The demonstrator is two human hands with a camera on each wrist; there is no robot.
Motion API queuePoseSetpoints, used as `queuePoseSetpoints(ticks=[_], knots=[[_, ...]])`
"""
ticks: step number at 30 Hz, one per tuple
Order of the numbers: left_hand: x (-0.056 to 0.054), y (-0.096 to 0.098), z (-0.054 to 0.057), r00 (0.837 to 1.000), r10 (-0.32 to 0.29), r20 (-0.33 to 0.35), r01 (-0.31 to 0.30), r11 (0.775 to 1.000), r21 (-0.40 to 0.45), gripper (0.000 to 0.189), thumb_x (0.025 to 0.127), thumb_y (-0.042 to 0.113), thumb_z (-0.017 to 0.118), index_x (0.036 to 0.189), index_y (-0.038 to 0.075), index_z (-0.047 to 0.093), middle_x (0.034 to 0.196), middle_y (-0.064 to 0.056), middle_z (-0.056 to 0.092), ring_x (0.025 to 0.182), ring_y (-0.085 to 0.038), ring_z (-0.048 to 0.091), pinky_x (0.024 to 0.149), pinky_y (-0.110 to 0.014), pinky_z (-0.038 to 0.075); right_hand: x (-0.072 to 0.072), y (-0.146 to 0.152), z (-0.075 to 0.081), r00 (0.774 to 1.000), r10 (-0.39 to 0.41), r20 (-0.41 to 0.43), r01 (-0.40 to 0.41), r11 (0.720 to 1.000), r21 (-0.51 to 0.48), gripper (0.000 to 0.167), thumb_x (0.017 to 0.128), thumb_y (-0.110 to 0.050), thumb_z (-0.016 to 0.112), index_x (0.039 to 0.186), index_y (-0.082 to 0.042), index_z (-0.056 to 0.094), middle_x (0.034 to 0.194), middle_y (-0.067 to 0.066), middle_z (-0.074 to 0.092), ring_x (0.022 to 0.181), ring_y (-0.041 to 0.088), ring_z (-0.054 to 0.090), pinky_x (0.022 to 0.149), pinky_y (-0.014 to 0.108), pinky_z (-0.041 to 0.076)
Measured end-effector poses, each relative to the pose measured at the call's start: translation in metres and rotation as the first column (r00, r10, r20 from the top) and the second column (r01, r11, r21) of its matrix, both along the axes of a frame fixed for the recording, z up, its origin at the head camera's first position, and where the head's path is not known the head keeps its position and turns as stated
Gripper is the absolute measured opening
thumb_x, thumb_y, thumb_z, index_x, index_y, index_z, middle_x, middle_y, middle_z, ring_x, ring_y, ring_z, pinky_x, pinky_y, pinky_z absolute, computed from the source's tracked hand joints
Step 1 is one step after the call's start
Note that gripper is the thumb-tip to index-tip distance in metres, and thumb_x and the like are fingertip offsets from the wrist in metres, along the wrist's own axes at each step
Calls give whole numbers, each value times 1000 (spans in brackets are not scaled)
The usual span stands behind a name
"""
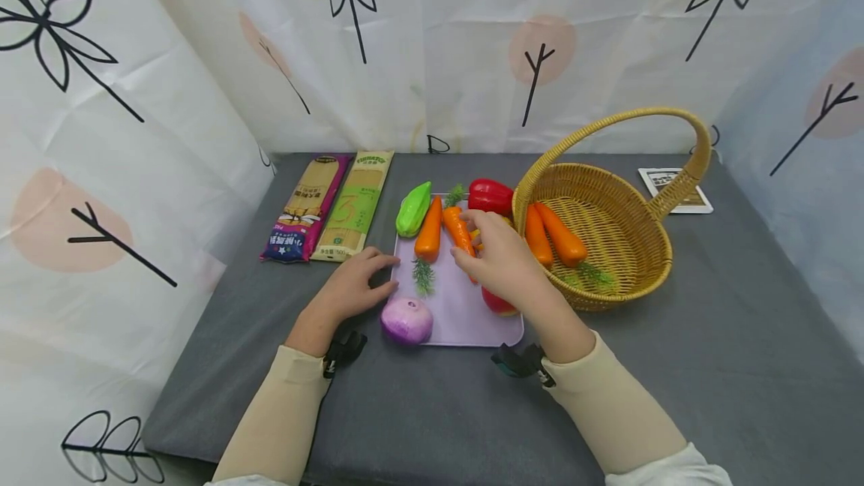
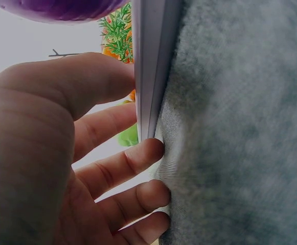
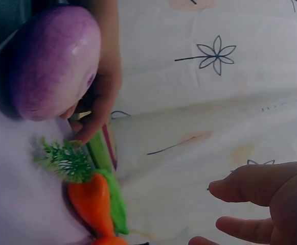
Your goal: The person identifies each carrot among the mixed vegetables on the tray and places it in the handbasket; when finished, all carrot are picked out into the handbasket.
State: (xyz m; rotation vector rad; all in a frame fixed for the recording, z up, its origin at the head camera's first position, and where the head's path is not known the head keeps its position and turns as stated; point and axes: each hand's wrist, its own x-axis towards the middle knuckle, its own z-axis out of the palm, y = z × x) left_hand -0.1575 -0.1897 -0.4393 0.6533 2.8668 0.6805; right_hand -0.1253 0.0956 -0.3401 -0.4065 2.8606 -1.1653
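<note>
My left hand [image 1: 354, 282] rests by the left edge of the lilac tray [image 1: 459, 321], its thumb and fingertips touching the rim in the left wrist view. Over the tray's right half is my right hand [image 1: 502, 257], fingers apart and holding nothing. Beneath and beside it lie a carrot [image 1: 456, 225], partly hidden yellow produce and a red round piece [image 1: 498, 303]. Another carrot [image 1: 429, 231] lies further left, beside a green vegetable [image 1: 413, 210]. A purple onion [image 1: 407, 321] sits at the tray's front left corner. A red pepper [image 1: 490, 196] lies at the back right.
A wicker basket [image 1: 655, 276] with a tall handle stands right of the tray, with two carrots [image 1: 563, 235] inside. Two noodle packets, one purple [image 1: 307, 208] and one green [image 1: 354, 205], lie at the back left. Behind the basket is a white-framed card [image 1: 695, 201].
</note>
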Motion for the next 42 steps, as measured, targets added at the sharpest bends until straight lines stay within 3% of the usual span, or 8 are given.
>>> queuePoseSetpoints(ticks=[4,19,26,31,35,42], knots=[[0,0,0,1000,4,7,-4,1000,-2,45,95,35,72,137,18,66,120,-4,62,106,-23,58,99,-43,51,-7,-4,-11,999,-3,35,1,999,36,61,94,-27,72,146,-5,50,134,16,58,111,31,60,95,45,54],[2,-1,3,1000,9,4,-9,1000,1,46,95,35,72,137,18,66,119,-4,61,106,-23,59,98,-44,52,-20,-15,-38,998,-46,46,41,992,117,62,92,-28,71,144,-1,51,131,19,60,112,32,59,102,49,49],[3,-3,-1,1000,14,13,-14,1000,-3,46,95,36,72,137,19,66,119,-3,61,106,-21,59,98,-43,52,-23,-24,-46,992,-80,97,65,988,143,70,93,-30,69,151,2,44,143,22,55,128,38,56,109,53,42],[2,-3,-2,1000,10,8,-10,1000,3,45,95,35,72,136,18,66,120,-3,61,106,-22,59,98,-44,52,-26,-33,-50,990,-98,101,77,979,189,68,93,-27,71,147,6,45,130,24,61,117,39,61,104,51,48],[2,-3,-2,1000,0,0,0,1000,4,45,95,35,72,136,18,66,120,-3,61,105,-21,58,98,-43,52,-26,-41,-55,989,-138,46,121,954,274,62,93,-25,73,140,8,49,111,23,66,100,36,66,92,49,55],[2,0,1,1000,1,-3,-1,1000,3,45,95,35,72,137,19,66,119,-3,61,103,-21,58,96,-42,53,-25,-50,-66,976,-199,-86,216,869,445,37,92,-22,75,113,7,63,89,21,69,79,36,70,70,48,61]])
